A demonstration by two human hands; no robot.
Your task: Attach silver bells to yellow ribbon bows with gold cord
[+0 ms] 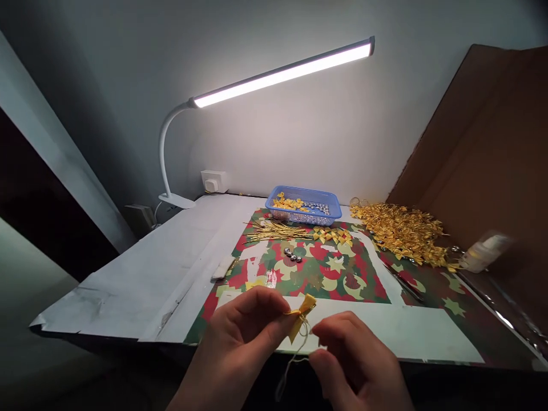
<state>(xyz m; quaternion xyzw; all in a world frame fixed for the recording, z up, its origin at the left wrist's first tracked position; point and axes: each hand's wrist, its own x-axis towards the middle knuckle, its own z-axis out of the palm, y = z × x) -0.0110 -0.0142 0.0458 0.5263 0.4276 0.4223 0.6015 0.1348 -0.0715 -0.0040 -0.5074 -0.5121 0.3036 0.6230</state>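
Just over the table's front edge, my left hand (248, 337) pinches a yellow ribbon bow (306, 306) between thumb and fingertips. A thin pale string (295, 355) is looped at the bow's middle and hangs below it in a loose loop. My right hand (357, 359) is close on the right, its fingers curled. The string runs to its fingertips and seems gripped there, though the exact contact is partly hidden. Beyond both hands, a few silver bells (293, 256) lie on the patterned mat (314, 279).
A blue basket (334, 212) holds yellow bows and silver beads. Near it lie gold twist ties (276, 232), loose bows (331, 235), and a large heap of gold bows (402, 231). Tweezers (403, 282) and a white bottle (482, 254) are right; a lamp (282, 72) hangs above.
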